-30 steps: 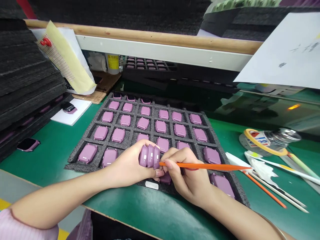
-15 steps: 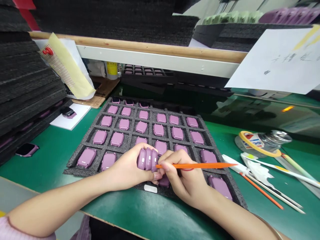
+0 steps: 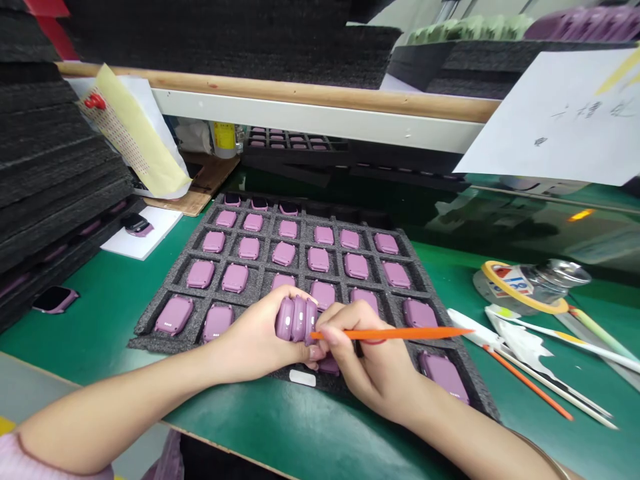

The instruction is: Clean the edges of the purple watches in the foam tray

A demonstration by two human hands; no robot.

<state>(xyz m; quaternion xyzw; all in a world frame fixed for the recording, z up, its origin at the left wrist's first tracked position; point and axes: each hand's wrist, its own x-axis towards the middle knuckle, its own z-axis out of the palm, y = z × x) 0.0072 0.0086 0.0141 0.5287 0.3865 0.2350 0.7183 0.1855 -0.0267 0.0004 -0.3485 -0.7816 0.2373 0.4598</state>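
Barely a shift: our right hand [image 3: 375,367] pinches the orange stick [image 3: 400,333] between its fingertips, our left hand [image 3: 250,337] curls its fingers round three pink watches [image 3: 297,320], and many other watches [image 3: 235,278] sit in the foam tray [image 3: 145,327].

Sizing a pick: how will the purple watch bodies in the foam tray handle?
Probably stiff and fairly light: the purple watch body looks like moulded rigid plastic, and the left hand pinches three at once. Its smooth rounded edges may slip. Lying flat in its foam tray cell, it seems unlikely to roll or tip.
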